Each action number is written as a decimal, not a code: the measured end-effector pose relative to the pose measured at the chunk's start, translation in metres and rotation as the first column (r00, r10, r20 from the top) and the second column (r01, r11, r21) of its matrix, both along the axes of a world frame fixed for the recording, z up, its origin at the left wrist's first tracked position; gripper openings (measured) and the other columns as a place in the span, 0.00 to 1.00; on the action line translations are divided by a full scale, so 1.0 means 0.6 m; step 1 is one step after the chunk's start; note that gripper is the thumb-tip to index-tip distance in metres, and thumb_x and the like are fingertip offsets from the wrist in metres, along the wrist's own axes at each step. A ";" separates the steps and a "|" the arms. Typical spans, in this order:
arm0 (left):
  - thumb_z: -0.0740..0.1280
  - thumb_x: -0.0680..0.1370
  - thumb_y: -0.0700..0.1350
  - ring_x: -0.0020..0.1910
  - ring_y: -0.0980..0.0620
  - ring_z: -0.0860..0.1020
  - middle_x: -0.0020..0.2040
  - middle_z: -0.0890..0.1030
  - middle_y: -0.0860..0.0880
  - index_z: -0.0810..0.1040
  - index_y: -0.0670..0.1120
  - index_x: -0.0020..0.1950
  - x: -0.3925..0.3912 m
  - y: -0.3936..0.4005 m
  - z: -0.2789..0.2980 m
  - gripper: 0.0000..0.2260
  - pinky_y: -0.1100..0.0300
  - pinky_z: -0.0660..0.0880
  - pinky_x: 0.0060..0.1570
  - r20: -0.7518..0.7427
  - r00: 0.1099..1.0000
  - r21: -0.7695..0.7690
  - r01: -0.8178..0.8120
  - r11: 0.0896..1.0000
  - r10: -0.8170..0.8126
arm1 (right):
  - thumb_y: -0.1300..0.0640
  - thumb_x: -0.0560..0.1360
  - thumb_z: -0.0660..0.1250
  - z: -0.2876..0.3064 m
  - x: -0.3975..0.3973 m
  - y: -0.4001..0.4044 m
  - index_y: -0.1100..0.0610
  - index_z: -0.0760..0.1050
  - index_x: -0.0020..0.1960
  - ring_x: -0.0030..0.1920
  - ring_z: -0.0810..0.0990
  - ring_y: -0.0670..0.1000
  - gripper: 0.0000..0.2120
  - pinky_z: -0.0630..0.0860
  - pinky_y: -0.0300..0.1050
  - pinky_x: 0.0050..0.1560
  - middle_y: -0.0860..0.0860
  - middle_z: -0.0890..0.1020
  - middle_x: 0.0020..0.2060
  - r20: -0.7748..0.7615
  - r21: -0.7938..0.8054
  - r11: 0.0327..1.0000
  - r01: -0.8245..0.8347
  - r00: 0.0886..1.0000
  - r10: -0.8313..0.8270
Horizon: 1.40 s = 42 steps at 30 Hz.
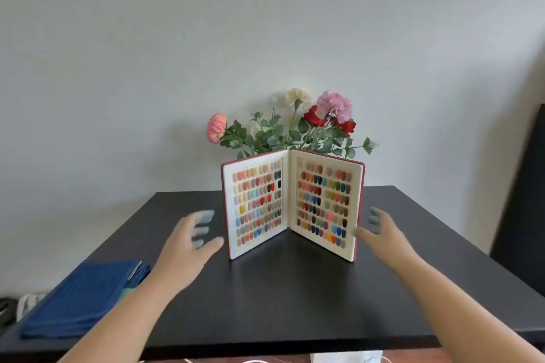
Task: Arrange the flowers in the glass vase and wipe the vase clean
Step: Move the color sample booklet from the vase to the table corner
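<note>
Lying at the near left corner of the black table (280, 298) is a folded blue cloth (79, 300), flat and touching nothing else. To its right, the left hand (188, 244) reaches forward above the tabletop, fingers (205, 216) spread wide and slack, thumb angled toward the left cover of the swatch book (292, 203); the hand grips nothing, and motion blur hides whether the thumb tip meets the cover. The swatch book stands upright at the table's middle, open in a V toward the camera, both pages filled with rows of small coloured nail tips. Behind it, at the far side, the flowers (295, 127) rise above its top edge: pink, cream, red and lilac blooms among green leaves. Whatever holds them is hidden by the book. On the right, the right hand (383, 239) is likewise splayed and unclenched, just beside the book's right cover, holding nothing.
</note>
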<state>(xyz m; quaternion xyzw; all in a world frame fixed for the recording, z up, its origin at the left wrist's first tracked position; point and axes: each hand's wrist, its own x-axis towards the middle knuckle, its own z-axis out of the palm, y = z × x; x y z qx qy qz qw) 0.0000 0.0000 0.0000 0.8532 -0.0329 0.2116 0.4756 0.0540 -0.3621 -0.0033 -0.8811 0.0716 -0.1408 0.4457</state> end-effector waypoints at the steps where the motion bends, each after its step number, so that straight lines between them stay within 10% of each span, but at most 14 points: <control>1: 0.72 0.74 0.44 0.64 0.57 0.73 0.68 0.72 0.57 0.68 0.59 0.66 0.019 -0.011 0.001 0.25 0.55 0.72 0.62 -0.028 0.999 -0.022 -0.023 0.999 0.022 | 0.52 0.73 0.70 0.003 0.014 0.014 0.50 0.57 0.73 0.61 0.76 0.54 0.33 0.76 0.53 0.55 0.51 0.73 0.67 -0.079 0.104 0.994 -0.015 0.997 0.023; 9: 0.70 0.76 0.43 0.66 0.48 0.74 0.70 0.72 0.50 0.60 0.54 0.74 0.103 -0.048 -0.048 0.30 0.45 0.73 0.61 -0.173 0.982 -0.073 -0.085 0.994 0.071 | 0.58 0.74 0.67 -0.015 0.042 0.039 0.52 0.63 0.66 0.47 0.78 0.51 0.23 0.79 0.45 0.39 0.52 0.78 0.59 -0.125 0.043 0.999 0.004 0.992 0.001; 31: 0.71 0.75 0.48 0.54 0.54 0.79 0.64 0.74 0.55 0.63 0.58 0.68 0.030 0.016 -0.113 0.25 0.73 0.73 0.37 0.017 0.981 0.127 -0.191 0.973 0.191 | 0.56 0.75 0.68 -0.089 0.013 0.194 0.47 0.66 0.68 0.59 0.79 0.53 0.23 0.80 0.52 0.51 0.48 0.79 0.61 -0.023 0.044 0.971 -0.236 0.971 0.237; 40: 0.69 0.76 0.46 0.63 0.48 0.76 0.70 0.71 0.51 0.50 0.59 0.74 0.006 0.084 -0.092 0.35 0.49 0.80 0.53 0.042 0.953 0.199 -0.301 0.933 0.299 | 0.53 0.77 0.65 -0.095 0.038 0.357 0.43 0.60 0.71 0.48 0.78 0.48 0.25 0.76 0.32 0.30 0.47 0.77 0.63 -0.031 0.059 0.931 -0.359 0.932 0.361; 42: 0.69 0.77 0.45 0.63 0.48 0.77 0.70 0.72 0.50 0.48 0.59 0.75 0.018 0.098 -0.089 0.36 0.48 0.79 0.52 0.032 0.950 0.228 -0.309 0.923 0.310 | 0.54 0.77 0.65 -0.095 0.054 0.374 0.44 0.61 0.70 0.52 0.79 0.50 0.25 0.80 0.40 0.39 0.48 0.77 0.63 -0.025 0.077 0.931 -0.356 0.933 0.359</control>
